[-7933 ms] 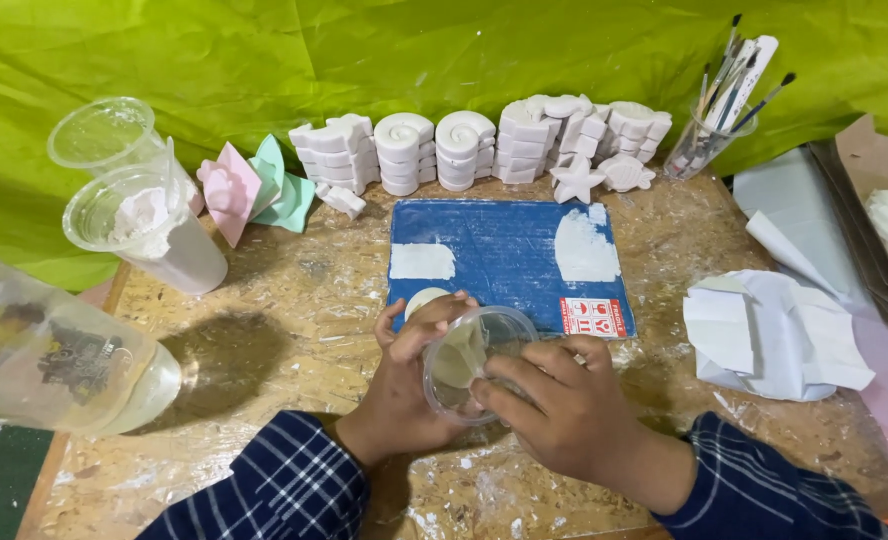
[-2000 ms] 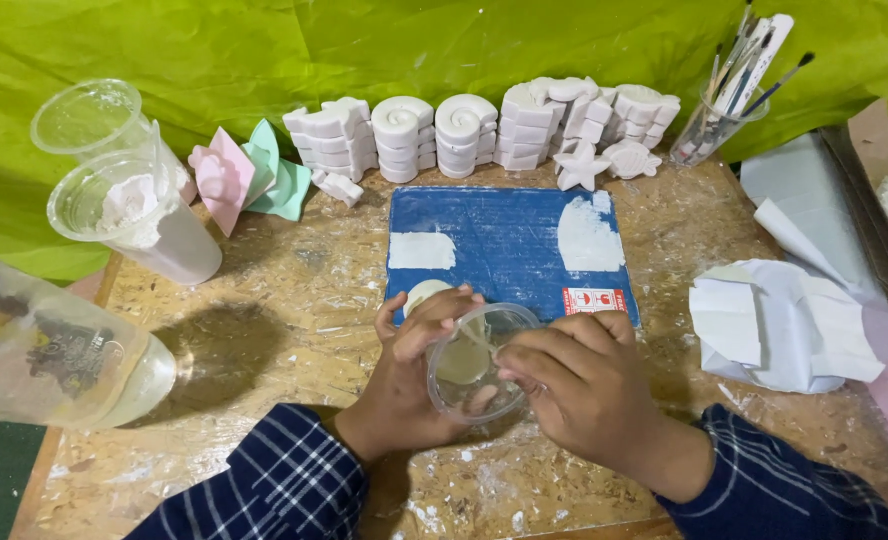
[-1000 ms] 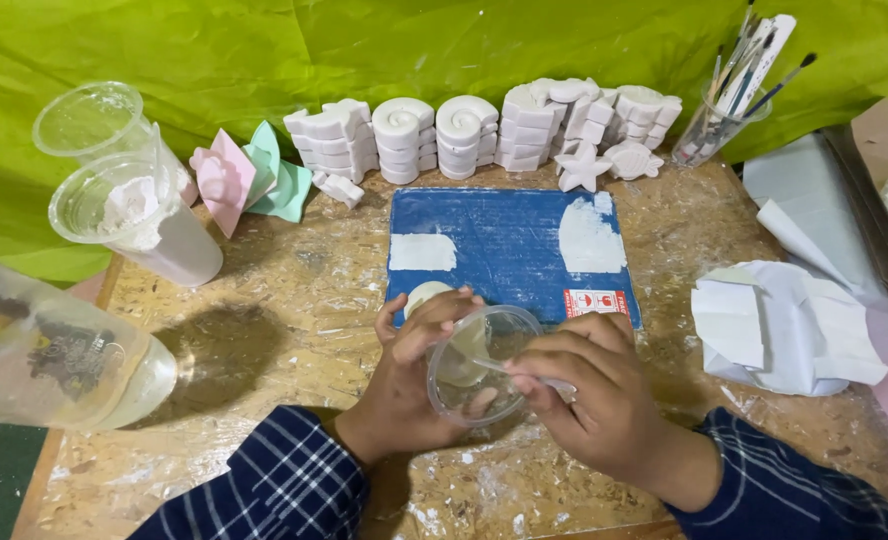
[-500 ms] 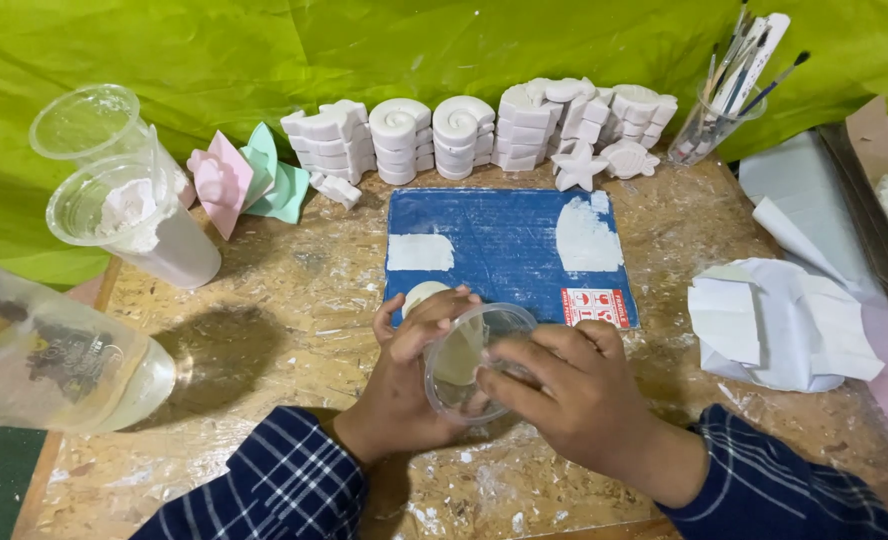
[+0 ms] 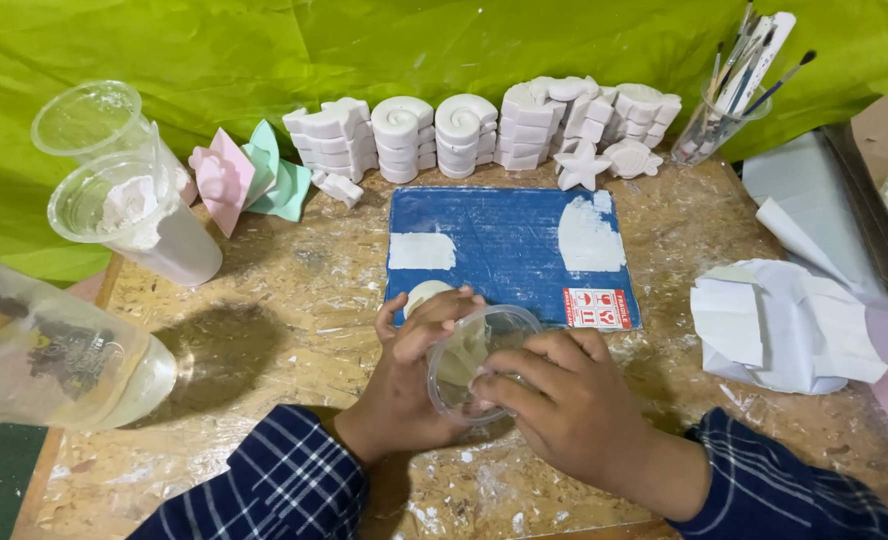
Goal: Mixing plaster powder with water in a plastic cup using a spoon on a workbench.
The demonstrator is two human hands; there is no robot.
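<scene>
I see both hands low at the near edge of the desk (image 5: pixel 264 300), closed around a clear plastic cup (image 5: pixel 479 360) that lies tilted on its side, mouth toward the camera. My left hand (image 5: pixel 414 370) cradles it from the left, fingers curled over the rim; my right hand (image 5: pixel 564 410) grips it from the right, fingertips at the cup's opening. Off-white stuff inside the cup, can't tell what.

Versus a second ago: the right hand's fingers reached deeper across the cup mouth then; now they sit back at the rim. Compared with the oldest frame the cup is in almost the same spot, just in front of the blue mat (image 5: pixel 509 250), still held by both hands. A small white round piece (image 5: pixel 426 293) stays just beyond the left fingers, on the mat's near left corner.

Nothing else has moved: white plaster casts (image 5: pixel 464 130) stacked in a row at the back, a star-shaped cast (image 5: pixel 581 166) beside them, pink and teal moulds (image 5: pixel 249 180) to the left, two plastic cups (image 5: pixel 114 170) with white powder, a jar of brushes (image 5: pixel 724 110) back right, crumpled white paper (image 5: pixel 779 325) on the right, a large clear container (image 5: pixel 54 350) close at left.
</scene>
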